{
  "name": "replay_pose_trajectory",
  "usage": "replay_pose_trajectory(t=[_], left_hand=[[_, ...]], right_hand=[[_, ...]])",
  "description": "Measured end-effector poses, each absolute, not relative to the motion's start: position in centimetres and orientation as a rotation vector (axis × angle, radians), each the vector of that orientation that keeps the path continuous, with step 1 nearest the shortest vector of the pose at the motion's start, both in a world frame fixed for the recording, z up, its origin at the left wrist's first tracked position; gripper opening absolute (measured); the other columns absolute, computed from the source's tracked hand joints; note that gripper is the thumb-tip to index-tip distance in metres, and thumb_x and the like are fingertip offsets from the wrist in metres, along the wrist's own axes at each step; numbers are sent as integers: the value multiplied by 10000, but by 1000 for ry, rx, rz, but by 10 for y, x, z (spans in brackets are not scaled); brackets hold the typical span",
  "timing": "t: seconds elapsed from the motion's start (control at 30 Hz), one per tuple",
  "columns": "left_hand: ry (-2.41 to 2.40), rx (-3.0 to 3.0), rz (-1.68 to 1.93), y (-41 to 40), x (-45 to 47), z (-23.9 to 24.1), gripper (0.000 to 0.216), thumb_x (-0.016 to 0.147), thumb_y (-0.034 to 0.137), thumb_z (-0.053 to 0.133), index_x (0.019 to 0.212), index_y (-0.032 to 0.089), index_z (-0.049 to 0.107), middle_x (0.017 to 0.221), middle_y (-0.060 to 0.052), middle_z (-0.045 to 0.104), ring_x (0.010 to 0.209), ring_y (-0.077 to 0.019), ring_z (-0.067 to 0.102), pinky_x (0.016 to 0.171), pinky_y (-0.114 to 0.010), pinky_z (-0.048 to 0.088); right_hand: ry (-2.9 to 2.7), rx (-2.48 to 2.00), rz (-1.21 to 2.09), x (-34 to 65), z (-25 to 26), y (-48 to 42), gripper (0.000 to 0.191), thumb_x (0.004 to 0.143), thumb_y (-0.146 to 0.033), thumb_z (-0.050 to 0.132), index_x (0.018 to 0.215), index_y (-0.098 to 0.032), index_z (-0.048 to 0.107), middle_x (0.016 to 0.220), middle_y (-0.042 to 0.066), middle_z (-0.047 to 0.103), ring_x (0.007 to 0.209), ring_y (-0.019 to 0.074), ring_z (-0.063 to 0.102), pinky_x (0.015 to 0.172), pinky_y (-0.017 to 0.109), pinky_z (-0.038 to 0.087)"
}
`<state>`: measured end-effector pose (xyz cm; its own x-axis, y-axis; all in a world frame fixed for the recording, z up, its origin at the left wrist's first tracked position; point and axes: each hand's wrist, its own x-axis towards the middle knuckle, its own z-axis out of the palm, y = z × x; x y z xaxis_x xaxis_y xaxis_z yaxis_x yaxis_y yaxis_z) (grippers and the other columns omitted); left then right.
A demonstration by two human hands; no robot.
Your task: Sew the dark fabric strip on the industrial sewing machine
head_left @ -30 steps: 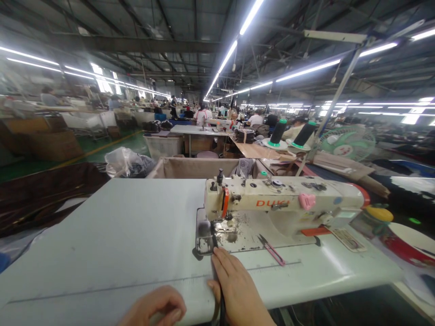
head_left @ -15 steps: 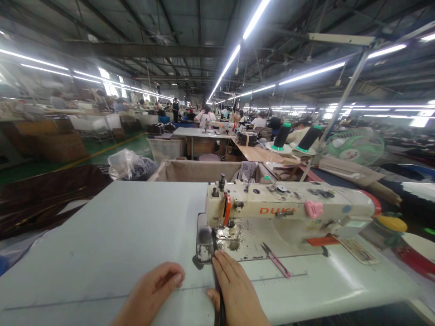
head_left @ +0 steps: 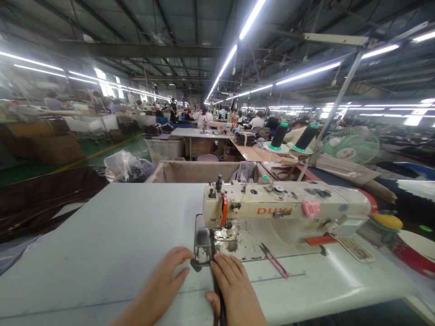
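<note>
A cream sewing machine (head_left: 285, 209) stands on a pale grey table (head_left: 112, 235). A narrow black strap (head_left: 213, 246) runs from under the needle area towards me. My right hand (head_left: 234, 287) lies flat on the strap just in front of the needle plate (head_left: 204, 242). My left hand (head_left: 163, 285) rests flat on the table beside it, fingers reaching towards the plate's left corner. Pink-handled thread snips (head_left: 274, 261) lie on the machine bed to the right of my right hand.
Two black thread cones (head_left: 279, 134) stand behind the machine beside a green fan (head_left: 350, 144). A fabric-lined bin (head_left: 197, 170) and a plastic bag (head_left: 124, 164) sit beyond the table's far edge. Dark brown material (head_left: 44, 192) lies at left. Other workers sit at distant tables.
My left hand has moved forward from the table's near edge and opened flat beside the needle plate. My right hand has stayed on the strap.
</note>
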<state>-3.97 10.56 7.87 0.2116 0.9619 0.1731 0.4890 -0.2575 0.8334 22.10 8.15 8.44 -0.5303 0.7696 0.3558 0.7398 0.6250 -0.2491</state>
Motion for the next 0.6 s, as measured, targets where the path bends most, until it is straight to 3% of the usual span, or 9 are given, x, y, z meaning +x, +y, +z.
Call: replay_pose_trajectory(t=[0.17,0.33,0.43,0.5,0.6], left_hand=[[1273,2130,835,123,-8,72,609,875,62,574,1451,252,631,1556,-111,599,1458,-274,576,1287,-535,459],[1233,2359,696,136,13,79,530,950,74,638,1460,213,610,1556,-140,593,1420,-293,619,1232,-493,533],[1266,2555,696,139,21,74,423,1011,55,535,1394,197,646,1454,-142,656,1340,-285,673,1167,-479,591],[1286,2682,714,140,23,65,420,1014,37,508,1381,187,648,1405,-138,682,1328,-283,677,1161,-472,595],[1292,2806,715,139,22,51,460,999,16,513,1411,189,623,1416,-124,687,1332,-271,677,1157,-432,597]], right_hand=[[-2362,-1164,136,224,87,78,482,1018,-375,694,1438,-141,661,1442,197,739,1329,368,706,1123,599,636],[-2191,-1225,384,226,88,68,448,1024,-318,668,1465,-240,638,1435,154,712,1315,323,686,1128,502,616],[-1855,-1295,755,222,80,65,528,998,-303,643,1518,-253,569,1244,121,755,1113,281,741,1011,447,639],[-1502,-1253,1164,218,75,62,516,1018,-455,595,1474,-215,572,1023,91,784,908,257,759,864,413,649],[-964,-996,1776,210,69,54,553,973,-672,619,1233,-187,679,889,88,811,849,227,785,831,349,620]])
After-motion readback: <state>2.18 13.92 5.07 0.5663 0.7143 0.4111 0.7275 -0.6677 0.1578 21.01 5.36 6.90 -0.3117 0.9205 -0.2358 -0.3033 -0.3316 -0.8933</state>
